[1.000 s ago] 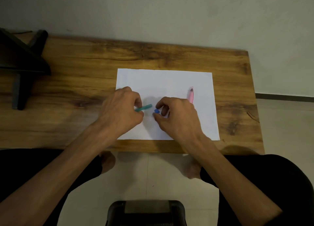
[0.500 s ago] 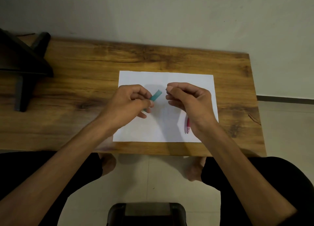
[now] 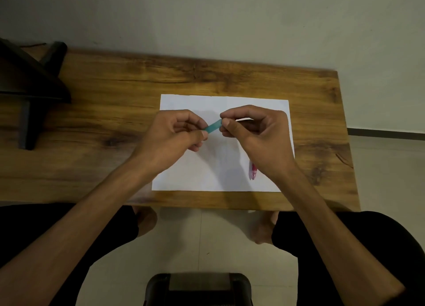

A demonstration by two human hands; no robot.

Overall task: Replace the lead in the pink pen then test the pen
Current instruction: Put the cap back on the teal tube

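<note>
Black stand (image 3: 30, 87) occupies the left end of the wooden table (image 3: 110, 112). White paper (image 3: 213, 172) lies flat near the table's front edge. Left hand (image 3: 170, 137) is raised over the paper, fingers clamped on the lower end of a teal lead case (image 3: 213, 126). Right hand (image 3: 259, 135) pinches the case's upper end between thumb and forefinger. Pink pen (image 3: 253, 172) lies on the paper near its right edge, partly hidden beneath the right wrist.
</note>
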